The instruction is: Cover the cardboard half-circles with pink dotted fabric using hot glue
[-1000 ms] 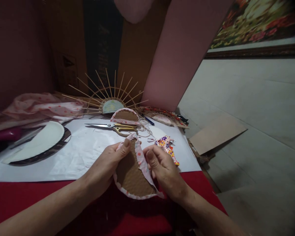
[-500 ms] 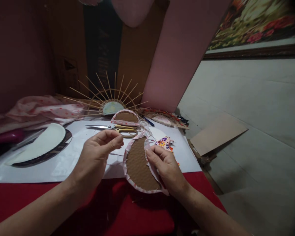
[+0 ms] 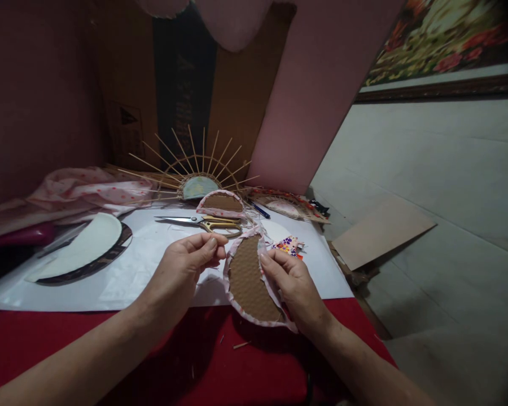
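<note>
My right hand point(image 3: 294, 282) grips a half-round piece of brown cardboard point(image 3: 254, 282) by its straight side, held upright. Pink dotted fabric is folded over the cardboard's edge all round. Close to its curved left side, my left hand point(image 3: 195, 259) is closed, thumb pressed to the forefinger; whatever it pinches is too small to make out. Just behind the hands lie scissors point(image 3: 220, 224) with gold handles, their blades pointing left. A second fabric-edged half-round piece point(image 3: 220, 204) rests beyond them.
A half-round frame of thin sticks point(image 3: 200, 187) leans at the back. Left are a white half-round sheet point(image 3: 82, 242) on a dark one and crumpled dotted cloth point(image 3: 88, 192). Flowered fabric scraps point(image 3: 287, 246), a blue pen point(image 3: 260, 210) and a woven fan piece point(image 3: 283, 207) sit right.
The view has shifted slightly, so everything sits a little further right. My left hand is a bit nearer the cardboard's upper left edge; my right hand keeps its grip.
</note>
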`<state>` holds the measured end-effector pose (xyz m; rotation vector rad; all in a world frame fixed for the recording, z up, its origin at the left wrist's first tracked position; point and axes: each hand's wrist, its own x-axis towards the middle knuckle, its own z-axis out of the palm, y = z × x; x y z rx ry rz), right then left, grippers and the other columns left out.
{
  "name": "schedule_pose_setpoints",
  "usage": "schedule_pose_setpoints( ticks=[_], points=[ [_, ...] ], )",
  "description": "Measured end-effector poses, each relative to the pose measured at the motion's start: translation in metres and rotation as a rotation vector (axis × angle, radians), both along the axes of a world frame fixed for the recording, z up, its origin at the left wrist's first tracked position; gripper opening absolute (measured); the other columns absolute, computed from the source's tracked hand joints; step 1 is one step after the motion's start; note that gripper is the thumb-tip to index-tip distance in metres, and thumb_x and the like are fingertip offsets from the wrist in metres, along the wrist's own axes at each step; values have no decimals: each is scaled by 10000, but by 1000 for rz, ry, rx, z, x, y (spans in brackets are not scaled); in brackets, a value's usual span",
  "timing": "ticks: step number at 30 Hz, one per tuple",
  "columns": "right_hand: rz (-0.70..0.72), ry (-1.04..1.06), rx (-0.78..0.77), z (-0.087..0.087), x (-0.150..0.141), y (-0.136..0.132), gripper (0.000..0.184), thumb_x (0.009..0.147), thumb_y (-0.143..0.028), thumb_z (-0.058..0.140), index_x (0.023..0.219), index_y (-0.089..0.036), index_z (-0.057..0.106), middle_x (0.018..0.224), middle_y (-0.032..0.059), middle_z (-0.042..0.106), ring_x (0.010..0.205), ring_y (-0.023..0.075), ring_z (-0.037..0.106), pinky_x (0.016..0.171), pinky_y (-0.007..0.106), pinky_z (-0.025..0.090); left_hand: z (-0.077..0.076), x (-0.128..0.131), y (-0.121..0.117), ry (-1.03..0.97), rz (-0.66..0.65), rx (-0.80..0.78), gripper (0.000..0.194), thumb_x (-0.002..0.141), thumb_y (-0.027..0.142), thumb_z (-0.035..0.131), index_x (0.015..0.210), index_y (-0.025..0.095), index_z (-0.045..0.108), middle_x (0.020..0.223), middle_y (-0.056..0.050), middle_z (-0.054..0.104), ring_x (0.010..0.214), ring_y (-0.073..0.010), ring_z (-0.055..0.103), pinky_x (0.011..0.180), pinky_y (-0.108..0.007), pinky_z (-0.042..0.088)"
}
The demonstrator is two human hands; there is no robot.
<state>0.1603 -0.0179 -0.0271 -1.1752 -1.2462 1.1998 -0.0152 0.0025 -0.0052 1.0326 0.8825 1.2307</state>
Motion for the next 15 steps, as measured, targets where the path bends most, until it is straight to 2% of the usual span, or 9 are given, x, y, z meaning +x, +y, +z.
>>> schedule_pose_setpoints(
  ticks=[3,7,11,15],
  points=[
    [-2,32,-2,-1,1,1,314,776,-476,643,667,-197,547,617,-12,532,581,137,499,550,244,442,3,-2,1,9,42,-2,123,719,250,707,712,128,691,624,-13,610,639,-136,526,655,-260,425],
    [-41,181,7,0,2,2,286,775,-454,661,684,-205,554,599,-25,548,538,128,518,560,250,461,9,-10,5,-2,60,11,134,715,259,703,725,127,686,640,-33,651,638,-148,565,616,-259,470],
    [-133,326,34,2,5,5,233,764,-410,681,708,-209,577,597,-32,576,496,116,523,518,235,439,14,-15,11,-5,84,68,118,775,231,599,685,162,631,574,-2,596,581,-144,534,542,-253,486],
    [-115,231,-21,-4,10,14,281,719,-435,712,658,-187,594,559,-22,580,488,122,522,496,241,420,15,-15,12,26,32,121,242,811,199,490,577,187,548,494,21,497,507,-131,467,496,-249,479]
  ],
)
